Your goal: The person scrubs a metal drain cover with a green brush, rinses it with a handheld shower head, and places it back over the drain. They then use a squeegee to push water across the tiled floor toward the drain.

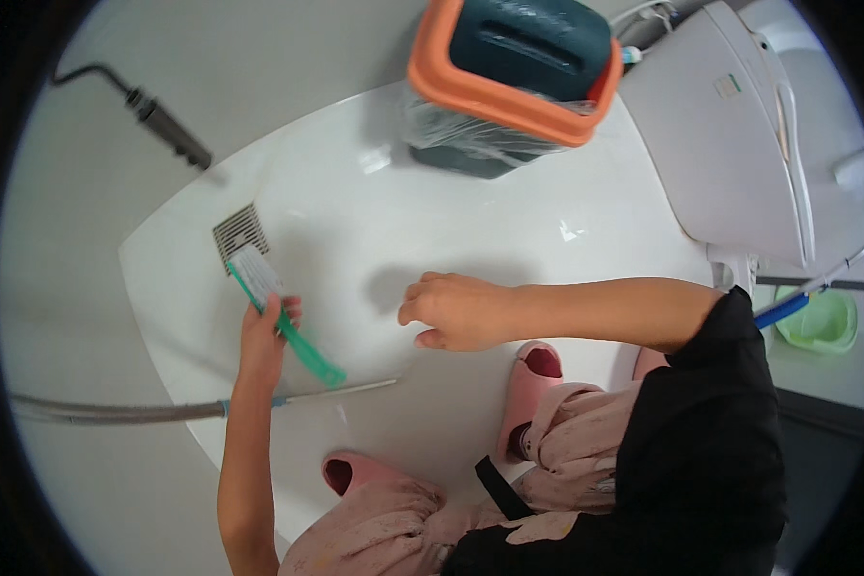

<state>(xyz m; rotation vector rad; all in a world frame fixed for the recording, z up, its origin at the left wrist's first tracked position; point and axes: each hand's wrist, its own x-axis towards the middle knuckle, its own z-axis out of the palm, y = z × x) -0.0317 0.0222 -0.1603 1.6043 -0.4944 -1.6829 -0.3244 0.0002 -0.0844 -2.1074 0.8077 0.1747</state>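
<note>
My left hand [265, 333] is closed around a green plastic scrub brush [308, 358] with pale bristles. The bristle end lies over the lower edge of a square metal floor drain [240, 232], while the handle slants down to the right. My right hand [455, 312] is above the white floor, to the right of the brush, with its fingers partly curled and apart and nothing visible in it. Whether the bristles touch the grate cannot be told.
An orange-rimmed trash bin [504, 114] stands beyond my hands. A white washing machine or tank-like fixture [713, 137] is at upper right. A hose [129, 412] crosses the lower left; a hand shower [169, 133] hangs upper left. Pink slippers [529, 389] are below.
</note>
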